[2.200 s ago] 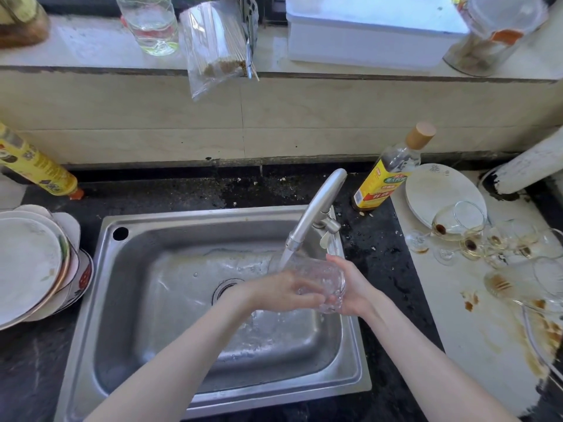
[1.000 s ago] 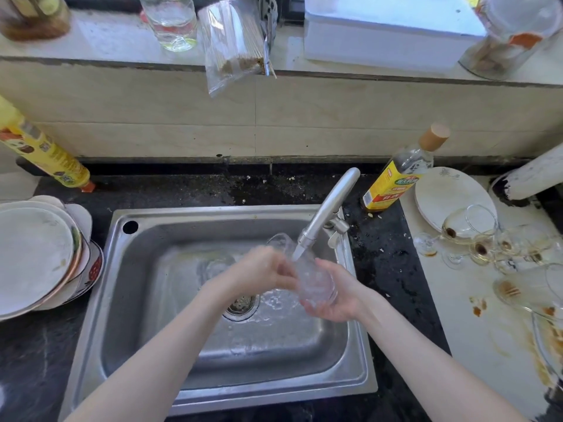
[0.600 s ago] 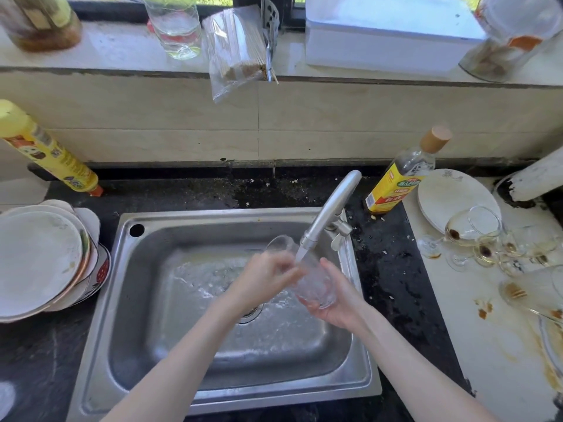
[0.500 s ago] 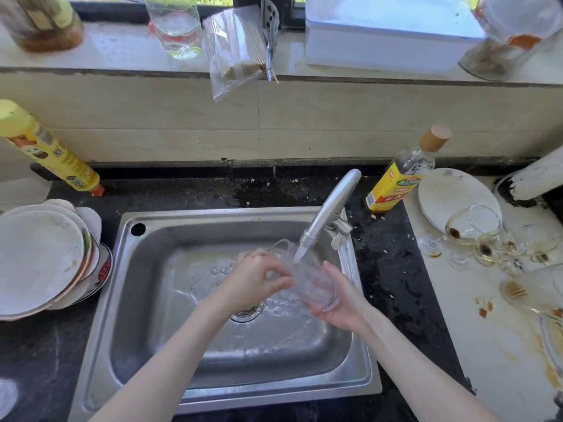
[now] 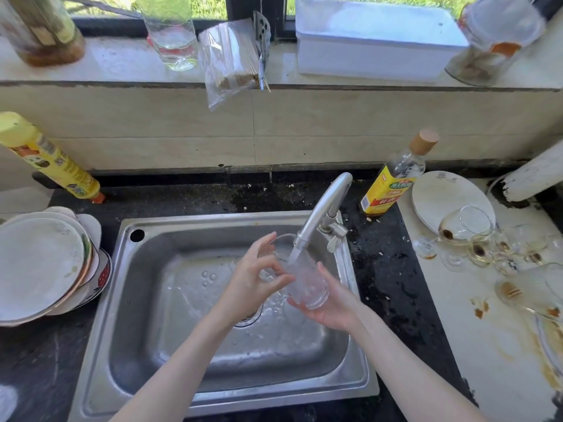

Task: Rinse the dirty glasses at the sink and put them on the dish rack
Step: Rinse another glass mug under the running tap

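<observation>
Holding the glass [image 5: 304,281] tilted under the tap [image 5: 323,214] w/ both hands: my right hand [image 5: 330,303] cups its base from below, fingers curled round it; left hand [image 5: 253,284] pinches the rim. Water runs into it, over the sink [image 5: 182,354]. Dirty glasses [image 5: 475,239] lie on the worktop [image 5: 457,315] to the right, beside a white plate [image 5: 432,196]. Stacked plates [image 5: 39,266] sit left of the sink.

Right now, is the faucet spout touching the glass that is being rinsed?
Cannot tell. In the head view the faucet spout overlaps the rim of the glass, showing neither gap nor contact.
</observation>
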Motion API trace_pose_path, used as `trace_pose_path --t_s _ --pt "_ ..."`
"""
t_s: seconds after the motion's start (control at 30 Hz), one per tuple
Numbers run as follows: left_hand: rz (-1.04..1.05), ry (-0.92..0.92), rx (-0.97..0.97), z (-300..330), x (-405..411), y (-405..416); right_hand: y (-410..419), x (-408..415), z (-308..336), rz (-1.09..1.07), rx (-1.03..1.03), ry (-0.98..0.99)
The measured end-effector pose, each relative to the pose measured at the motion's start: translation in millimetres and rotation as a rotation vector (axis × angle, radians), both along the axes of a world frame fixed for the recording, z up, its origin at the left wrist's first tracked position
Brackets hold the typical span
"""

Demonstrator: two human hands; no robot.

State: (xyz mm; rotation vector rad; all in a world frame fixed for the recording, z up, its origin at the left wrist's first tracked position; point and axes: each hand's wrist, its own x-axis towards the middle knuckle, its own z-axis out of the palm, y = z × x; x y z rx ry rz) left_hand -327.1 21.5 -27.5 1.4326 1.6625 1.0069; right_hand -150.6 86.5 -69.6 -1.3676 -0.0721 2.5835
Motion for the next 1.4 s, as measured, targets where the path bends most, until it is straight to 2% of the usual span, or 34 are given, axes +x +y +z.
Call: trace_pose_path --t_s 0.1,0.2,0.43,0.63,0.8,0.93,1.0,1.13,1.4 --pt "-0.097 0.081 0.059 -2 6 -2 1 -7 4 0.059 0.054 -0.129" --pt "-0.145 0.117 0.063 -9 6 -5 -5 -14 1 0.026 0.057 -0.226" --pt "-0.069 0.187 -0.039 7 -6 -4 -3 -25 2 0.006 0.088 -0.201" --pt "-0.163 0.358 -0.028 11 -7 13 2 -26 6 0.025 0.117 -0.157" --pt "-0.118 0.215 -0.036 1 1 11 10 -15 -3 0.124 0.148 -0.189" --pt "-0.062 0.207 -0.039 -4 11 10 15 -7 -9 0.215 0.200 -0.245" --pt "-0.064 0.258 -0.037 -5 14 13 25 -7 -13 0.100 0.215 -0.300" --pt "-0.047 0.306 -0.066 -4 14 14 55 -4 -11 -0.322 0.166 -0.283" --pt "-0.019 0.302 -0.090 1 11 15 65 -7 -5 -0.502 0.042 -0.234"
